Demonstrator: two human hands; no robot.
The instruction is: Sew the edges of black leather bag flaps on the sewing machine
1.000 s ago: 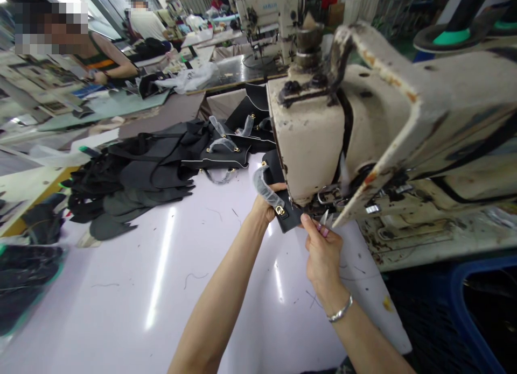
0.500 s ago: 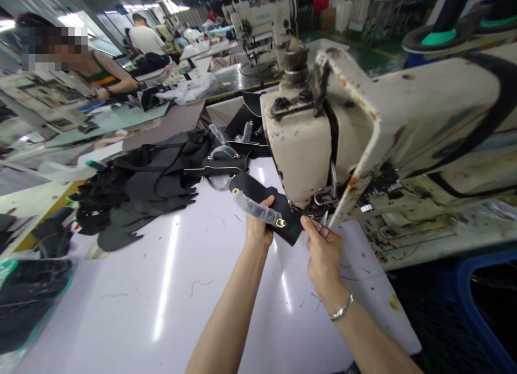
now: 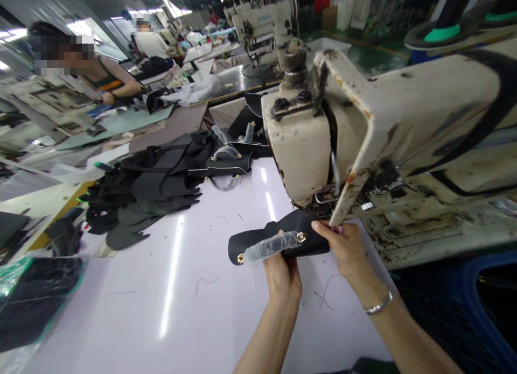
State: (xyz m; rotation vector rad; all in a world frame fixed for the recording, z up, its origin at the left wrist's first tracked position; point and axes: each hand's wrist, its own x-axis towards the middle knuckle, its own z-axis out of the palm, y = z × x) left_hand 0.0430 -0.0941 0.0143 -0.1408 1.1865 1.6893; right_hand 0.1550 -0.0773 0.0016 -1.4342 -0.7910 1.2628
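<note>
A black bag piece (image 3: 254,238) is held at the sewing machine's needle area, its right end partly beneath the head. A plastic-wrapped handle (image 3: 270,247) with gold rings at both ends runs along it. My left hand (image 3: 280,274) grips the piece from below near the middle, fingers partly hidden behind it. My right hand (image 3: 345,247) pinches its right end beside the machine's guard bar. Something small and pink (image 3: 337,230) shows between the right fingers; its kind is unclear. The sewing machine (image 3: 301,148) stands just beyond the right hand.
Black cut pieces (image 3: 161,175) lie heaped at the left back, beside similar bag pieces with wrapped handles (image 3: 228,150). Loose threads dot the white tabletop (image 3: 133,320). A blue plastic basket (image 3: 472,288) stands at lower right. A co-worker (image 3: 109,78) sits at far left.
The bag piece has turned so its left end swings down toward me, and its right end has shifted right. Both hands have moved right and slightly nearer, still holding it.
</note>
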